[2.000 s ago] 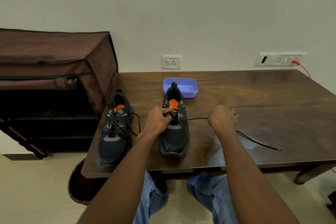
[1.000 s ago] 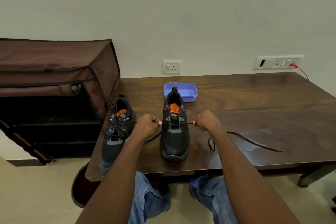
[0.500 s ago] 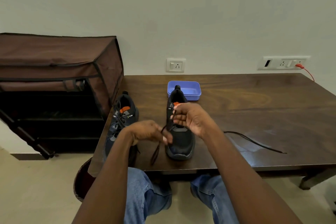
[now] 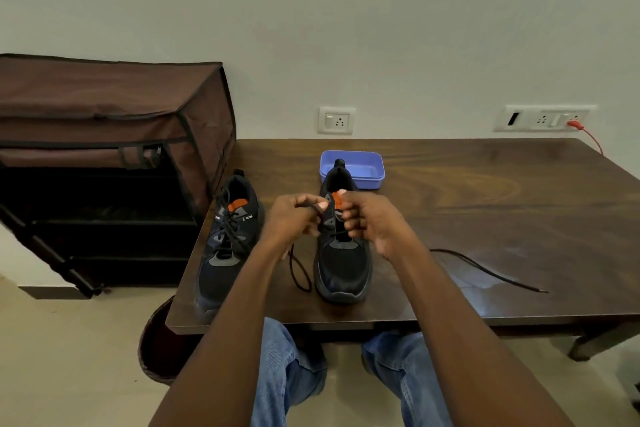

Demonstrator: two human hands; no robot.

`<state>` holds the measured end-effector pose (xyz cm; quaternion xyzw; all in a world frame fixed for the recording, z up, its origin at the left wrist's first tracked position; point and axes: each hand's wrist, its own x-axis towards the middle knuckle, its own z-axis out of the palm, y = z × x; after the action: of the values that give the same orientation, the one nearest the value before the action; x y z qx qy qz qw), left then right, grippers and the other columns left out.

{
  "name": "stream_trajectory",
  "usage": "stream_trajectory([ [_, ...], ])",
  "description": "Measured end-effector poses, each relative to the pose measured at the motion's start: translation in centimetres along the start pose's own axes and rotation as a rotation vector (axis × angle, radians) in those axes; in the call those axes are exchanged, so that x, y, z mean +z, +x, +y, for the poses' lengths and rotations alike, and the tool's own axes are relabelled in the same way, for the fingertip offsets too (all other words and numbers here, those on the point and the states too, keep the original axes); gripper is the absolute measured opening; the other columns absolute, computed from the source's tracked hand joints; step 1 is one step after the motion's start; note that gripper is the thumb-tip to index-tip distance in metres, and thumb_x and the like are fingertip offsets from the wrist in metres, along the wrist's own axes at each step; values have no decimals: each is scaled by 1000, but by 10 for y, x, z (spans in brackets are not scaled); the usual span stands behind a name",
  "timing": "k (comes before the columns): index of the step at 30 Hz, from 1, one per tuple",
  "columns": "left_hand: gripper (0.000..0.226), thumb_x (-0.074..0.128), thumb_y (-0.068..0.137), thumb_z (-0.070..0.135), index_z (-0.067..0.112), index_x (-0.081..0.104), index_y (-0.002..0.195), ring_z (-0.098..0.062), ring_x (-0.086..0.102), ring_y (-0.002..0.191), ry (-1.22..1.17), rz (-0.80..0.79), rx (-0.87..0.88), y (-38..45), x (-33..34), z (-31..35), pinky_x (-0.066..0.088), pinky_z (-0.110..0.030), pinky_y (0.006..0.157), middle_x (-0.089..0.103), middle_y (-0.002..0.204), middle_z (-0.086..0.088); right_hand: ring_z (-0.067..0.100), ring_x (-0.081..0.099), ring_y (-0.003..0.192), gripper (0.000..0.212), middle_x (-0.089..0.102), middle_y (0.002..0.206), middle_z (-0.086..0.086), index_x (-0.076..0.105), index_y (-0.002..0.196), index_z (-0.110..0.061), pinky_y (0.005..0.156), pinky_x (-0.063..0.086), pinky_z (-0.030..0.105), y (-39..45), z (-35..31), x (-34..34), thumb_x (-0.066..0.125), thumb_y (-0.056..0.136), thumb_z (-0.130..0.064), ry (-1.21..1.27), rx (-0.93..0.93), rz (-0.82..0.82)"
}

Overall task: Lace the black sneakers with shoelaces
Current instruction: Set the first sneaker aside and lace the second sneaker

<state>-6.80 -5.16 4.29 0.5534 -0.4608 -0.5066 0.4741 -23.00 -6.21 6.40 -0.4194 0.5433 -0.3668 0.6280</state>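
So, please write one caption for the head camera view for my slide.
Both hands thread a black shoelace through the right sneaker; the laced left sneaker stands beside.

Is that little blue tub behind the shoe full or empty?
Empty, as far as shows: the blue tub has a bare floor, though the sneaker's heel hides its near left corner.

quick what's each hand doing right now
Left hand: closed, pinching the black shoelace.
Right hand: fingers curled at the right sneaker tongue; what it grips cannot be told.
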Motion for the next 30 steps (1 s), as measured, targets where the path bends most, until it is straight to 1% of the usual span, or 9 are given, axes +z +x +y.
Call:
stream_trajectory([
  [3,15,60,97,19,20,70,86,-14,58,57,320,294,40,3,-4,-8,49,-27,52,63,66,1,14,61,58,46,67,71,6,66,84,-8,57,47,24,-4,3,3,58,95,-52,-332,86,-26],
  [5,16,56,94,13,18,68,84,-13,59,56,427,267,-26,0,-12,-4,49,-28,55,64,68,1,20,70,72,60,74,81,10,67,94,-5,67,53,29,-3,4,8,49,95,-62,-324,199,-99],
  [9,12,59,94,0,-6,65,102,-15,64,53,305,-582,-282,-19,-17,11,51,-20,46,68,68,-10,22,70,86,36,72,91,8,63,99,-8,93,52,38,2,10,18,60,95,-44,-60,221,-114],
  [12,18,61,94,1,-3,64,112,-16,71,76,392,-967,-373,-27,-20,9,57,-21,67,74,91,-12,17,72,74,9,74,85,7,63,101,-6,82,57,34,0,6,22,61,94,-10,303,101,-129],
  [14,26,67,91,4,-2,66,116,-15,69,89,407,-848,-340,-22,-27,4,54,-23,80,73,103,-13,15,67,61,5,70,75,7,62,95,-4,64,60,31,-1,0,17,57,94,-5,477,44,-143],
  [18,40,69,88,4,19,64,125,-16,57,122,136,-235,-15,-6,-35,3,46,-33,99,67,124,1,8,36,39,9,53,66,1,54,89,-11,43,38,22,-8,-7,1,51,97,-9,347,-59,-244],
  [20,56,62,88,-6,19,53,137,-10,51,131,-60,-284,107,-5,-26,6,45,-30,104,62,135,2,7,30,38,11,49,65,0,54,88,-12,41,29,20,-10,-8,-2,51,98,-11,293,-72,-304],
  [24,36,73,84,16,17,68,119,-13,66,105,-30,-330,102,-9,-8,10,48,-31,95,72,115,-5,7,33,41,9,48,66,-2,53,88,-14,40,26,19,-4,-11,-14,53,97,-13,368,-183,-279],
  [30,8,72,87,13,12,70,80,-19,63,89,21,310,-49,8,-32,-7,49,-28,74,69,83,0,6,44,45,15,59,72,-1,57,95,-11,41,31,19,6,-12,-64,47,96,-1,465,-233,98],
])
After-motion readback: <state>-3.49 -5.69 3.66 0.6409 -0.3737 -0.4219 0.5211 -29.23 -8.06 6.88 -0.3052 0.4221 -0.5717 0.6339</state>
